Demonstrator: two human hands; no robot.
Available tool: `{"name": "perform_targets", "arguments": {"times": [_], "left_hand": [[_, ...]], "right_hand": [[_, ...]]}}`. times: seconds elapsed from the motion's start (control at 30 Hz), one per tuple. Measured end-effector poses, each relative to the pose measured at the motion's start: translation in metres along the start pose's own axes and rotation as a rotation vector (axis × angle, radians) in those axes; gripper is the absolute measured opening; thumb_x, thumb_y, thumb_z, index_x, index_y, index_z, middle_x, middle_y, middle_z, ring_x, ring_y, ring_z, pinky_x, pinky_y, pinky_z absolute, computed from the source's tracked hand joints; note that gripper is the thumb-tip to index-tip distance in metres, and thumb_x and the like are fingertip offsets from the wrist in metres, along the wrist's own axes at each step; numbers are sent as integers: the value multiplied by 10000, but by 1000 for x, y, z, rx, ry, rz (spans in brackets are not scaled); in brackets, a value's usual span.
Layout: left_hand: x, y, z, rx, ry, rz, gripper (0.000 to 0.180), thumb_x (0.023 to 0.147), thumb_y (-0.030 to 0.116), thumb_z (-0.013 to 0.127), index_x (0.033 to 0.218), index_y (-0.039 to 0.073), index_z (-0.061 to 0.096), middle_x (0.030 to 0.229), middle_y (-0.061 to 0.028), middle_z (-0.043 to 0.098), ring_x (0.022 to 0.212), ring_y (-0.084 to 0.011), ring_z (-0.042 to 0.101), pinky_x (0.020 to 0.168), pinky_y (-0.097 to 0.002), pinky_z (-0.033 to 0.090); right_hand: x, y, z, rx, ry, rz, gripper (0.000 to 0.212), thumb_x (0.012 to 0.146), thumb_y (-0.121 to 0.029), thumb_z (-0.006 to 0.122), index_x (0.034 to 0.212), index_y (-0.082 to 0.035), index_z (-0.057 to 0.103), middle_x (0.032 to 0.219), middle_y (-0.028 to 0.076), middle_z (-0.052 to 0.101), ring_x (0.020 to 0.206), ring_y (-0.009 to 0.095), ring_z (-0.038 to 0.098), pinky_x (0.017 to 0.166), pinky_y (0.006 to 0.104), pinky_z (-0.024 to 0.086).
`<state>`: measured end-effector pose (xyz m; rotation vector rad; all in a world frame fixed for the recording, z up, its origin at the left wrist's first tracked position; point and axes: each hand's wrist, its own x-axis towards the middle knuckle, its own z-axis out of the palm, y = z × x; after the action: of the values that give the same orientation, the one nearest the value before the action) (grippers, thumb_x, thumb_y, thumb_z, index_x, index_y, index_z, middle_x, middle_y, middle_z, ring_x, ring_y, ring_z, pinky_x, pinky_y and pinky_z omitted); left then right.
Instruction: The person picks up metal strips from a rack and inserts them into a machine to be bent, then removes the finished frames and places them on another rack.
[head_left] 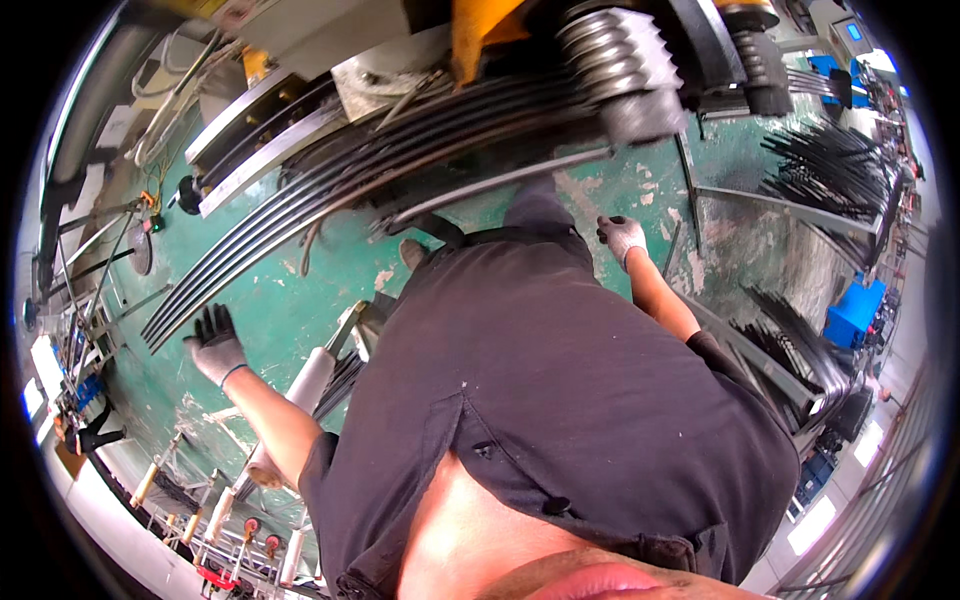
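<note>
My left hand (217, 347), in a pale glove with dark fingers, is held out at the left with its fingers spread. Just beyond its fingertips lie the ends of several long dark metal rods (255, 232), side by side. Nothing shows in that hand, and whether it touches the rods I cannot tell. My right hand (622, 238), gloved likewise, is by my right side with its fingers curled and nothing visible in them. Between my body and the rods runs a grey metal bar (500, 185), apart from both hands.
Ahead is a machine with a thick ribbed metal screw (618, 62), partly blurred. Bundles of dark rods (830, 172) rest on a metal rack at the right, near a blue box (855, 312). Behind my left arm stand rollers (305, 390). Another person (88, 437) is far left.
</note>
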<state>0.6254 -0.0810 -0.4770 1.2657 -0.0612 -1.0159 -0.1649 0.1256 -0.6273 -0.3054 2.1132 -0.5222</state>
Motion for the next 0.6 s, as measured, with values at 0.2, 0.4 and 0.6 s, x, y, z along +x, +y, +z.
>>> {"name": "perform_targets", "arguments": {"times": [0.2, 0.4, 0.6], "left_hand": [[-56, -222, 31, -1666, 21, -1208, 427, 1033, 351, 484, 1335, 72, 602, 1437, -145, 599, 1353, -330, 529, 1151, -546, 405], [-158, -351, 111, -3473, 2106, -1693, 403, 999, 336, 547, 1351, 157, 625, 1415, -95, 619, 1325, -277, 560, 1122, -467, 455], [-166, -333, 155, -3463, 2063, -1534, 414, 1000, 312, 552, 1370, 136, 614, 1420, -107, 611, 1315, -271, 558, 1116, -462, 461]], "right_hand": [[148, -24, -96, -149, -85, -13, 352, 944, -330, 681, 1054, -2, 746, 826, 79, 725, 748, 166, 683, 705, 337, 538], [235, -36, -147, -266, -67, -340, 173, 967, -275, 663, 1074, -143, 635, 783, -4, 663, 662, 132, 614, 542, 316, 443], [183, -42, -140, -106, -96, -211, 301, 955, -289, 708, 1024, 3, 694, 832, 65, 715, 694, 154, 642, 637, 322, 511]]}}
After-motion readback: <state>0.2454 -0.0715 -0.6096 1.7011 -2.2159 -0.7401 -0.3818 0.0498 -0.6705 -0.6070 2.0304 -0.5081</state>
